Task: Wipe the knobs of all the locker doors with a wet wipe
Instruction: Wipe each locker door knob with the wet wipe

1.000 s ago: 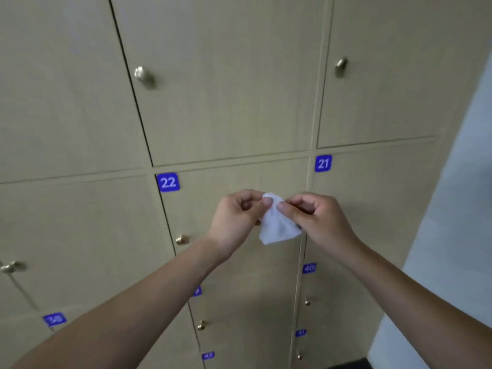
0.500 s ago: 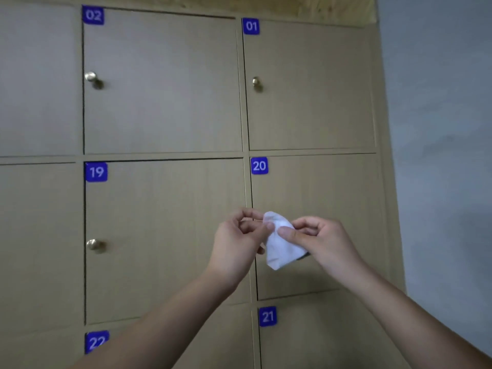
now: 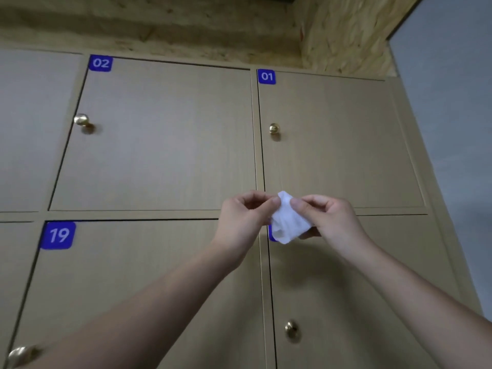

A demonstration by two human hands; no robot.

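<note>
The wet wipe (image 3: 288, 222) is pinched at its top edge between thumb and fingers of the left hand (image 3: 245, 222) and right hand (image 3: 330, 222), bunched and hanging just off the doors, probably being refolded before any knob is touched. Knobs are seen around the grip: door 01 knob (image 3: 274, 128) at 12 o'clock, door 02 knob (image 3: 81, 120) at 10, one lower knob (image 3: 291, 328) at 6 and another (image 3: 18, 354) at 8. Beige laminate locker doors (image 3: 165, 145) are topped by a chipboard panel (image 3: 186, 25), with a grey wall (image 3: 452, 115) at 2 o'clock.
</note>
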